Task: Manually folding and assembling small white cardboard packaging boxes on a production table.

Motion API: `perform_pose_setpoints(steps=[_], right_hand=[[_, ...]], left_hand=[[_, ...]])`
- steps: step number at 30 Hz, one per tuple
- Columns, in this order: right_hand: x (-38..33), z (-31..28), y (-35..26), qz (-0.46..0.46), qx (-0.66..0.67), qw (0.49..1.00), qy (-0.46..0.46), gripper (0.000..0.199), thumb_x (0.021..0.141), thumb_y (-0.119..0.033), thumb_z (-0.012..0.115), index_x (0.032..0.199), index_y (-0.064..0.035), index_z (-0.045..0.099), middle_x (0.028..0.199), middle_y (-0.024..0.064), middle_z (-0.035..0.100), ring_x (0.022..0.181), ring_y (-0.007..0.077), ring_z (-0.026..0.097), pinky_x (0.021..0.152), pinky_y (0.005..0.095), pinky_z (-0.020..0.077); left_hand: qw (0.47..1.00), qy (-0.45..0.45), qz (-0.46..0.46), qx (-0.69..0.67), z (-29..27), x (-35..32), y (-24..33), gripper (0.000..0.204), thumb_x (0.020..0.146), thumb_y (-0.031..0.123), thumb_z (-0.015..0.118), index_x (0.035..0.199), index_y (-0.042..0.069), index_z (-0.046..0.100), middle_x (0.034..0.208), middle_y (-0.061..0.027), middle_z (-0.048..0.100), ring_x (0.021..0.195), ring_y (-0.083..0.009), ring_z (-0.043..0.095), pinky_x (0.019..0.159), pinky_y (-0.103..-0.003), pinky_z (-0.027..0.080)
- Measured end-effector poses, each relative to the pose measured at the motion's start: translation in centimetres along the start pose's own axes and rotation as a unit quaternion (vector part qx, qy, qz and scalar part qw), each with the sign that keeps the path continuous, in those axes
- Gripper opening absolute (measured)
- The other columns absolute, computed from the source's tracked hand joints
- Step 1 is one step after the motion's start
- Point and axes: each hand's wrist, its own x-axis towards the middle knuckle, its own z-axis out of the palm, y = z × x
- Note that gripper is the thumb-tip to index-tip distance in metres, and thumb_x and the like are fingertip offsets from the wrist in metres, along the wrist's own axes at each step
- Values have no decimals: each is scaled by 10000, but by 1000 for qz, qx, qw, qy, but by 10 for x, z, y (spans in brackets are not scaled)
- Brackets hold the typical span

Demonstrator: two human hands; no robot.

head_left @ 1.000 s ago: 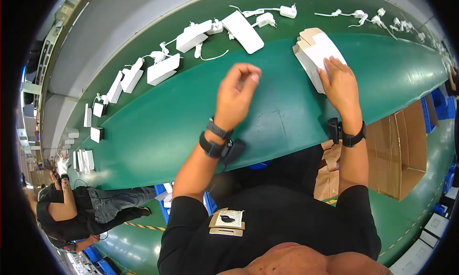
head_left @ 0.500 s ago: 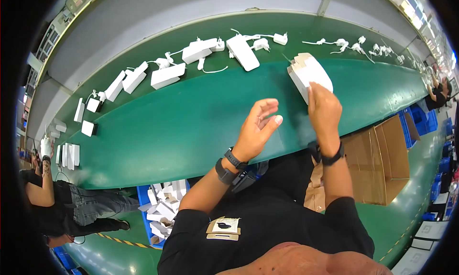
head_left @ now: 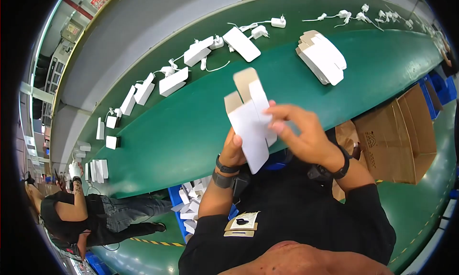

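Beyond the held carton (head_left: 251, 124), stacked flat cartons (head_left: 321, 56) lie on the belt (head_left: 191, 126).

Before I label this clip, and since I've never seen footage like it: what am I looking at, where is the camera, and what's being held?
No robot here: a person wears a fisheye camera on the head, looking down, so straight edges bend. Both forearms come up from below. The left hand and right hand together hold a flat white carton blank above a long green belt. On the belt lie a stack of the same blanks, white boxes and white chargers with cords. An open cardboard box stands on the right, and another person stands lower left.
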Motion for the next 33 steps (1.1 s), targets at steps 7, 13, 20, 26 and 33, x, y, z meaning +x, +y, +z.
perform_pose_setpoints(steps=[7,13,20,26,33], right_hand=[[48,-55,-7,253,7,921,-296,300,902,-177,712,1153,-37,626,878,116,680,717,139,658,627,263,498],[16,-45,21,145,135,976,-92,232,909,-131,701,1101,-16,641,1062,101,667,906,121,645,712,246,486],[-19,-26,49,138,294,945,-41,268,934,-115,661,1174,-7,614,1216,145,612,1068,191,626,876,300,504],[-30,-8,61,-5,275,955,113,213,972,-158,610,1112,-2,650,1204,171,627,1097,262,639,922,357,520],[-19,-46,59,-39,99,994,-6,102,928,-80,658,924,13,701,1074,168,673,1050,258,661,893,341,528]], left_hand=[[994,-36,-53,94,-1,-9,-6,1054,786,491,761,1557,66,182,1459,-224,427,1322,-359,490,1081,-471,428],[971,152,44,178,22,2,-14,890,842,439,702,1526,132,222,1347,-177,504,1234,-314,541,1013,-425,482],[978,34,45,199,0,0,-38,802,949,217,620,1520,164,58,1353,-233,523,1187,-263,568,959,-386,474],[977,92,84,171,18,2,-60,811,970,171,589,1530,177,2,1363,-251,513,1213,-271,552,981,-392,463],[983,47,47,172,27,10,-52,911,946,28,599,1554,194,-59,1419,-284,451,1272,-308,520,1039,-420,437]])
